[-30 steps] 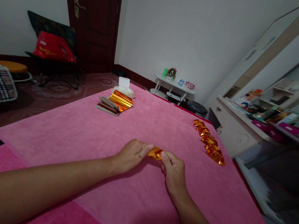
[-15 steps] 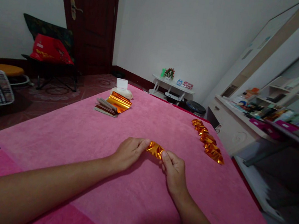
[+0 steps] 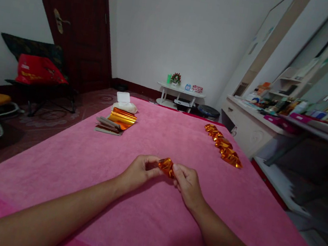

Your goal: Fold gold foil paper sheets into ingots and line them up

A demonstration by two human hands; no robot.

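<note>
A small folded piece of shiny gold foil paper [image 3: 166, 167] is held between my two hands above the pink cloth [image 3: 162, 135]. My left hand [image 3: 142, 170] pinches its left end with thumb and fingers. Its right end sits in the grip of my right hand [image 3: 187, 183], thumb on top. A row of folded gold foil pieces [image 3: 223, 145] lies to the right of my hands. Farther off on the left rests a stack of foil paper sheets [image 3: 110, 125], with a gold sheet [image 3: 123, 118] curling up from it.
Behind the stack is a white pack [image 3: 129, 108] with its lid raised. A cluttered white dresser [image 3: 249, 121] stands along the right side. Beyond the cloth are a low white table [image 3: 181, 89], a round dark stool [image 3: 208, 111] and a chair bearing a red bag [image 3: 40, 69].
The foil piece has turned from lying lengthwise to a steeper tilt and looks more bunched. My left fingers have shifted around its left end. The camera view has swung slightly right.
</note>
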